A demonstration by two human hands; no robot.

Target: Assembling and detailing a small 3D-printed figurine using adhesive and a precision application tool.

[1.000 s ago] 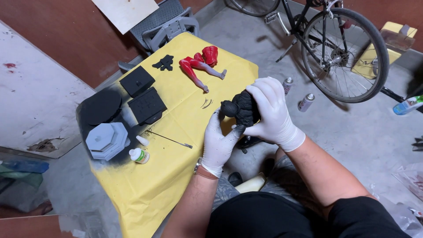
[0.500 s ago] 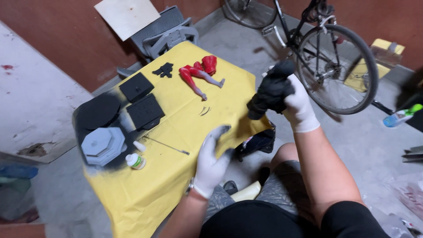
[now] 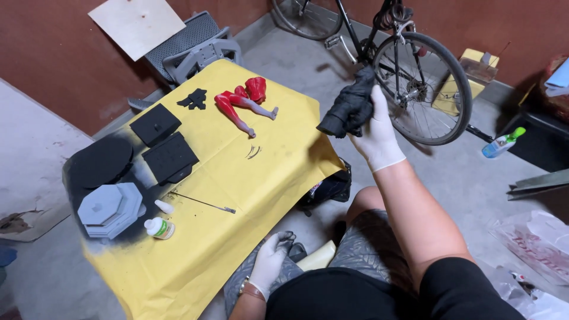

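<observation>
While gripped in gloved right hand (image 3: pixel 375 133), black-painted figure part (image 3: pixel 349 109) raised beyond yellow-papered tabletop (image 3: pixel 237 237); red figure legs (image 3: pixel 244 102) unpainted; left hand (image 3: pixel 271 258) slack, empty, on knee.

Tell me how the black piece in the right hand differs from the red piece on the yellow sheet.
The black piece is held up in the right hand; the red piece lies flat on the yellow sheet. The black piece is a bulky lump; the red piece shows slim legs. Both look like painted figure parts.
</observation>
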